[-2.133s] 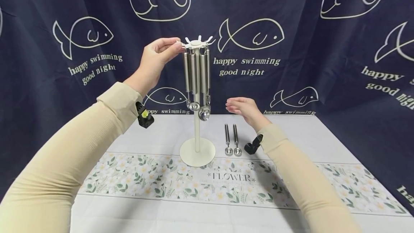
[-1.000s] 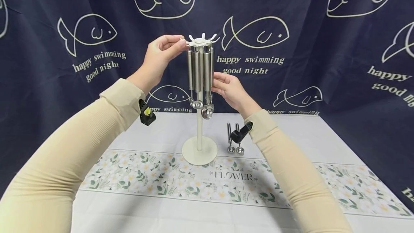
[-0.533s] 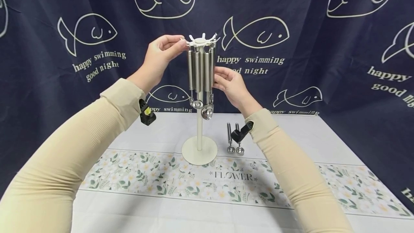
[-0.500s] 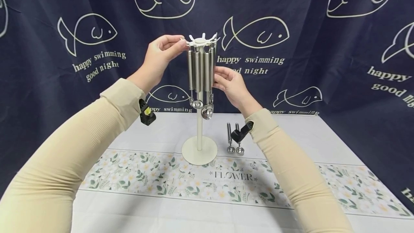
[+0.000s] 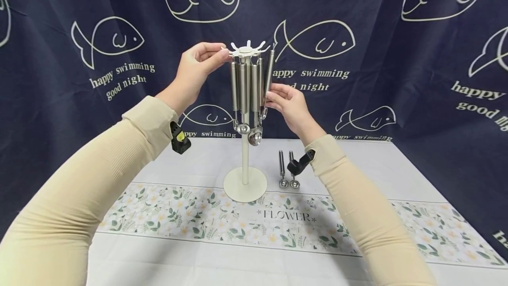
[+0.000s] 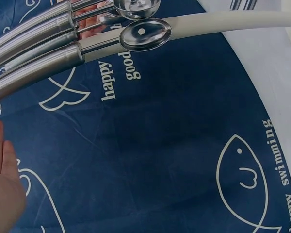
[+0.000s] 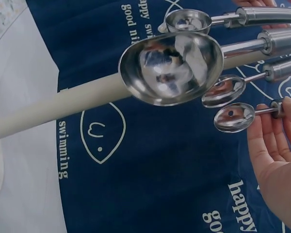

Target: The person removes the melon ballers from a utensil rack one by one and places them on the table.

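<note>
Right hand (image 5: 291, 105) pinches spoon (image 5: 270, 72) just right of rack (image 5: 244, 158), near-upright, top leaning outward; left hand (image 5: 196, 65), farther off, pinches rack's top.

A navy, fish-printed curtain (image 5: 254, 8) hangs in soft folds behind a white-topped table (image 5: 379, 171).

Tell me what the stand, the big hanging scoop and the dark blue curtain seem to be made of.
Stand: off-white and matte, perhaps painted metal or plastic; its smooth, even surface leaves that open.
Scoop: likely polished stainless steel, given the mirror-like reflections in its bowl.
Curtain: probably fabric with a pale print; soft folds run down it.
</note>
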`<state>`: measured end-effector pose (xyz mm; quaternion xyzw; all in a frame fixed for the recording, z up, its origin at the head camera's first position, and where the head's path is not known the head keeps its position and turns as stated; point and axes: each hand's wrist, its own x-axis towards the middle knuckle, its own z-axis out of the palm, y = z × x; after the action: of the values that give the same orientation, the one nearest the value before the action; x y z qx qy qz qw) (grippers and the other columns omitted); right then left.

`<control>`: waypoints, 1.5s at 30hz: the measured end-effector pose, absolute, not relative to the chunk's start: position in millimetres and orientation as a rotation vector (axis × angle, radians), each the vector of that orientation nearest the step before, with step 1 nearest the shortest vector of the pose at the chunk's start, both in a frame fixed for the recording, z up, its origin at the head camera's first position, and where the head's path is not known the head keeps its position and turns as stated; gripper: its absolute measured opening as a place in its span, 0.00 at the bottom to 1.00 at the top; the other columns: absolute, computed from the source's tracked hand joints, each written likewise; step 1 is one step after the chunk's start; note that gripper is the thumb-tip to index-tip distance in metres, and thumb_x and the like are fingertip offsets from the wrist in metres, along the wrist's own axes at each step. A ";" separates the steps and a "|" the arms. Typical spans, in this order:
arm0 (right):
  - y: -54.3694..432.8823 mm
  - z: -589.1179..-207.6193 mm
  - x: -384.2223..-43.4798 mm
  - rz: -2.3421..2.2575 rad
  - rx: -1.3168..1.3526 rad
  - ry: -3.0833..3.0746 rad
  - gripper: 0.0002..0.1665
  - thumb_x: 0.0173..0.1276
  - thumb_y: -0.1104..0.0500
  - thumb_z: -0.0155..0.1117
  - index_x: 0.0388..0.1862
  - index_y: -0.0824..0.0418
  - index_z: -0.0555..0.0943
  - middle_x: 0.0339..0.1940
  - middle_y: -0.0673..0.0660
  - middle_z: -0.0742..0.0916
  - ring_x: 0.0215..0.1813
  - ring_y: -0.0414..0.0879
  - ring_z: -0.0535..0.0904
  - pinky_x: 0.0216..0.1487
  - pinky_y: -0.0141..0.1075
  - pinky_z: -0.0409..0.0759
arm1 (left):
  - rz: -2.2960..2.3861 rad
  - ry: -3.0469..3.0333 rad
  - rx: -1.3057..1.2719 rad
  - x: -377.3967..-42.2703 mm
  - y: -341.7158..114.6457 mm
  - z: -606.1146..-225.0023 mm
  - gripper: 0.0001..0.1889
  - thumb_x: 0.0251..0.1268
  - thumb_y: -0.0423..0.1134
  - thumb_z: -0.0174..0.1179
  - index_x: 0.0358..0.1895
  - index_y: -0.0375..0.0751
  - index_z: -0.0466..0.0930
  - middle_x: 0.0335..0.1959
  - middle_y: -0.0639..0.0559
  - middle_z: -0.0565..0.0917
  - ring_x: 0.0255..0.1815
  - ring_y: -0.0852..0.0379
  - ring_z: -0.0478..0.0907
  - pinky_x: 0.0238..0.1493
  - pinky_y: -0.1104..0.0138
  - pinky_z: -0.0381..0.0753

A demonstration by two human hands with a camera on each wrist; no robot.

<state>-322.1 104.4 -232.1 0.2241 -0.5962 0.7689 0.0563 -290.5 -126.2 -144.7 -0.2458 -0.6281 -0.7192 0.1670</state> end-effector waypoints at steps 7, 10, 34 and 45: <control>112.6 -235.3 -321.5 2.335 0.564 -1.863 0.14 0.67 0.72 0.60 0.51 0.70 0.75 0.38 0.55 0.84 0.37 0.42 0.84 0.46 0.32 0.85 | -2.000 -1.829 -0.671 -288.8 -123.9 -143.9 0.11 0.60 0.30 0.65 0.45 0.36 0.79 0.34 0.55 0.86 0.38 0.63 0.85 0.63 0.68 0.75; 115.8 -236.8 -321.0 2.328 0.542 -1.870 0.11 0.67 0.72 0.60 0.48 0.68 0.76 0.35 0.54 0.84 0.36 0.42 0.85 0.46 0.33 0.85 | -1.989 -1.836 -0.659 -288.2 -121.9 -143.4 0.10 0.60 0.30 0.66 0.44 0.38 0.79 0.34 0.55 0.85 0.38 0.63 0.85 0.62 0.68 0.75; 141.1 -268.4 -325.4 2.284 0.350 -1.978 0.14 0.64 0.76 0.60 0.45 0.65 0.73 0.30 0.50 0.83 0.34 0.40 0.85 0.43 0.34 0.86 | -1.968 -1.823 -0.706 -286.2 -125.0 -141.7 0.11 0.61 0.30 0.65 0.45 0.37 0.77 0.32 0.54 0.86 0.37 0.62 0.85 0.64 0.66 0.75; 153.9 -285.0 -329.7 2.218 0.169 -2.085 0.21 0.65 0.73 0.60 0.57 0.75 0.71 0.31 0.49 0.83 0.36 0.39 0.85 0.48 0.33 0.85 | -1.971 -1.816 -0.711 -284.1 -123.8 -140.7 0.11 0.61 0.30 0.65 0.45 0.35 0.77 0.32 0.54 0.86 0.38 0.62 0.85 0.64 0.65 0.75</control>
<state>-329.7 153.9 -285.0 0.0555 -0.6833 0.7266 0.0463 -284.1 -123.8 -140.7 -0.2522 -0.6437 -0.6988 0.1835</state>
